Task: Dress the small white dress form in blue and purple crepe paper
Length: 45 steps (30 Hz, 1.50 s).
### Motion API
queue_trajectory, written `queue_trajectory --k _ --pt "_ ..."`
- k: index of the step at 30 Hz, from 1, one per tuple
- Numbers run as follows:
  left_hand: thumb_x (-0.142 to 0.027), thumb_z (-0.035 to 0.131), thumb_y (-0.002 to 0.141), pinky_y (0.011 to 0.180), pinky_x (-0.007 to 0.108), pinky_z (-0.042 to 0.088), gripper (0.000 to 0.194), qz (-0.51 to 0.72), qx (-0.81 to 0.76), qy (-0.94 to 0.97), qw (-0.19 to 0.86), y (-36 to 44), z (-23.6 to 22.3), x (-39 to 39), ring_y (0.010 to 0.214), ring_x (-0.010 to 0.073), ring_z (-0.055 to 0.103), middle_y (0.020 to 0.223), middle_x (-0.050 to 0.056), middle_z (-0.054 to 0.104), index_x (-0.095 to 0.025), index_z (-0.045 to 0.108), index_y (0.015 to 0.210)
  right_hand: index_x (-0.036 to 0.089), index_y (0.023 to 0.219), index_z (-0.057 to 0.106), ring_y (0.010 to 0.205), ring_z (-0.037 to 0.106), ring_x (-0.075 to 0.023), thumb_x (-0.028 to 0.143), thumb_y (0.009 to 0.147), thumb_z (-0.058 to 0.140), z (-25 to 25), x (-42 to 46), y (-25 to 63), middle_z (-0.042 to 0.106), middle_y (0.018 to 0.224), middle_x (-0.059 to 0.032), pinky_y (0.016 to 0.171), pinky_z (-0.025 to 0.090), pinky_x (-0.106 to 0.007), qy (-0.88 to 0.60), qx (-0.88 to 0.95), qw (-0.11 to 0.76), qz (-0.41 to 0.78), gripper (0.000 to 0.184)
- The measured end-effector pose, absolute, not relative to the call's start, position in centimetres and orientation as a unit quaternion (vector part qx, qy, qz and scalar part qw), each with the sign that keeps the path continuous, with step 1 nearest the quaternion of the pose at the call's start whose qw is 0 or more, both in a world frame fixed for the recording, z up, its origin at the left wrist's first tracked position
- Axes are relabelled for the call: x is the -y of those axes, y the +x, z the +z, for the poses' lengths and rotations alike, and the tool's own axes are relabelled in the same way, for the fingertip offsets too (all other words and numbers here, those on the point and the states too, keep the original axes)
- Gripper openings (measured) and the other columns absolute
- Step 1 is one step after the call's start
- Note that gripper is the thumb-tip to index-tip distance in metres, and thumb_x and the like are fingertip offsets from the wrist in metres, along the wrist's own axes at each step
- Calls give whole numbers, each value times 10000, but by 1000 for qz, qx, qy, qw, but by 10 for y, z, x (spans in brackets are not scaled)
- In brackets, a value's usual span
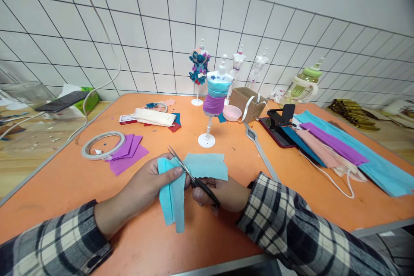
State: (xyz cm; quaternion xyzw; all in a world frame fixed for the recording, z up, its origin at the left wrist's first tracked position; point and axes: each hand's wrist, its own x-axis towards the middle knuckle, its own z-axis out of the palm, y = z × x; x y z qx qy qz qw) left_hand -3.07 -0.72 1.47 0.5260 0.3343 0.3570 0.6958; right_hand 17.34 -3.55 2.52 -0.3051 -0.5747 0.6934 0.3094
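Pinched between thumb and fingers of my left hand (152, 179) is light blue crepe paper (168, 198), folded and hanging down in strips. My right hand (220, 192) grips black-handled scissors (204, 190), their blades pointing up and left across the paper beside my left thumb. Another light blue piece (207, 164) spreads out to the right behind the scissors, with an uneven lower edge. Whether it joins the held paper is hidden by the blades and fingers. Beyond my hands stands a small dress form (215, 103) on a white base, wrapped in blue and purple.
Left lie a tape roll (102, 145) and purple paper pieces (129, 155). Farther back are a cream paper roll (154, 117), a pink bowl (232, 113), a brown bag (247, 101) and a decorated dress form (199, 69). Coloured paper strips (355, 151) and a phone (276, 133) lie right.
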Motion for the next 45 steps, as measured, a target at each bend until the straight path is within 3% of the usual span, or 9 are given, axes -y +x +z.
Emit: queue_trajectory --k 4,9,13,19,25,32,38,41,45 --pt "-448 759 824 551 200 502 311 353 -329 534 694 -30 17 7 610 122 619 710 8 705 -161 641 795 194 835 580 513 403 -66 492 732 775 24 34 173 455 638 61 370 357 -155 -284 599 330 672 371" --pt "-436 790 792 556 206 506 318 355 -342 525 694 -30 17 8 611 125 622 711 8 706 -162 630 787 184 866 582 531 461 -94 558 732 756 21 32 175 476 654 46 333 393 -165 -293 586 304 691 433" --pt "-433 774 808 543 193 487 310 347 -333 534 696 -30 17 7 597 112 606 700 -1 694 -159 631 780 185 905 601 497 421 -70 481 735 781 19 33 176 462 632 62 343 383 -149 -317 582 302 685 386" --pt "-412 798 782 592 233 513 310 354 -356 518 692 -30 17 6 647 143 638 732 -4 711 -179 594 808 185 865 600 633 499 -112 559 723 759 15 33 178 488 716 22 379 459 -162 -339 559 263 709 431" --pt "-423 786 784 579 239 500 303 343 -369 537 677 -31 18 6 635 149 627 719 -4 699 -179 610 819 197 949 629 543 472 -80 459 733 779 18 33 178 495 687 44 354 431 -140 -326 560 289 705 370" --pt "-460 797 763 641 272 519 342 333 -399 539 663 -31 18 6 701 179 666 786 14 730 -188 602 834 175 892 619 575 480 -90 572 714 768 20 31 180 490 658 36 348 429 -124 -339 548 263 718 460" --pt "-467 804 748 571 242 484 360 333 -412 535 658 -32 13 5 631 155 621 721 -6 693 -187 600 844 200 964 632 542 466 -74 537 697 800 21 33 179 515 694 47 376 412 -152 -340 551 271 713 461" --pt "-501 804 727 542 235 458 396 384 -469 545 579 -35 15 3 587 146 579 670 -34 638 -199 572 834 179 960 614 522 478 -71 552 725 781 21 31 183 531 636 55 447 408 -177 -316 576 313 686 472" --pt "-457 789 733 584 250 460 293 423 -515 642 380 -43 25 1 654 179 601 738 3 676 -212 648 807 173 989 574 526 468 -80 622 798 685 21 23 189 607 679 11 450 345 -189 -340 578 415 615 500"
